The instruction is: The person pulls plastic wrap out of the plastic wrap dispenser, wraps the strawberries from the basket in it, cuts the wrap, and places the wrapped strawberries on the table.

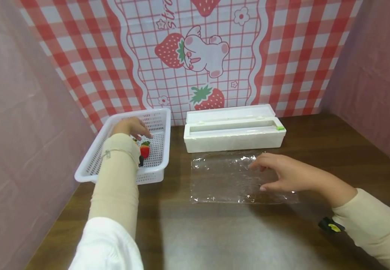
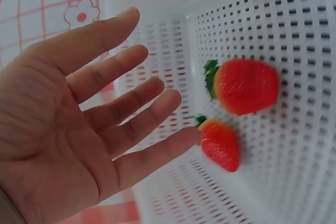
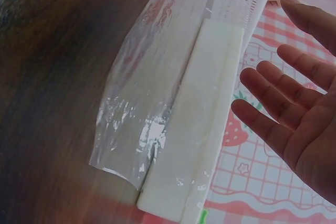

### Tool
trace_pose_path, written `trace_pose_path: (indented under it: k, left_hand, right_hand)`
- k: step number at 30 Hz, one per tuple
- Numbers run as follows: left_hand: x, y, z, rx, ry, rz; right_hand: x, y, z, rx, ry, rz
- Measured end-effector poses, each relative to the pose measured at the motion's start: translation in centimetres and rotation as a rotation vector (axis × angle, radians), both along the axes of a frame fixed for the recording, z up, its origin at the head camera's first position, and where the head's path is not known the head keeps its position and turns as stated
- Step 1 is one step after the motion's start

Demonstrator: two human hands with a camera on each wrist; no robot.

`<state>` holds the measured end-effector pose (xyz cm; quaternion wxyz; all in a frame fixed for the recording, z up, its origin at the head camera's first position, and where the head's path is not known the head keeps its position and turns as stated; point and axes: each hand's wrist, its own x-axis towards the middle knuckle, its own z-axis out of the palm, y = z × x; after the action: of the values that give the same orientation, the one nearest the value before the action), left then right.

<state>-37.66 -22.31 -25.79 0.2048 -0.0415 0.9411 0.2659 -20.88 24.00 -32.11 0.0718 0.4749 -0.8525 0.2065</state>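
My left hand [image 1: 131, 126] hovers over the white plastic basket [image 1: 166, 150] with its fingers loosely spread and nothing in them. Two red strawberries with green leaves lie on the basket's perforated floor: a larger strawberry [image 2: 247, 86] and a smaller strawberry [image 2: 220, 144], close to the left fingertips in the left wrist view. A clear sheet of plastic wrap [image 1: 221, 180] lies flat on the table. Above its right part is my right hand [image 1: 290, 174], fingers relaxed and apart, holding nothing.
Behind the sheet stands a long white wrap dispenser box [image 1: 235, 143], its lid [image 1: 230, 113] raised, with a green piece [image 1: 280, 128] at the right end. A red-and-white strawberry cloth [image 1: 282, 56] hangs at the back. Pink cloths flank the brown table [image 1: 195, 232].
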Motion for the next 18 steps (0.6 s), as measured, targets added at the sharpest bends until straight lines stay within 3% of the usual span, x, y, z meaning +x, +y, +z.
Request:
trace_pose_path:
  k: [4,7,12,18]
  left_hand:
    - [-0.5,-0.2,-1.4,0.054,-0.015,0.062]
    - [-0.6,-0.1,-2.7,0.097,0.014,0.18]
    - [-0.4,0.0,-4.3,0.07,0.06,0.317]
    - [0.0,0.0,-4.8,0.033,0.05,0.271]
  right_hand:
    - [-0.1,0.1,-0.4,-0.01,-0.029,-0.009]
    - [-0.2,0.1,-0.6,-0.012,-0.033,-0.005]
    - [-0.4,-0.1,-0.8,0.002,-0.041,-0.014]
    - [-0.4,0.0,-0.8,0.014,-0.067,-0.043]
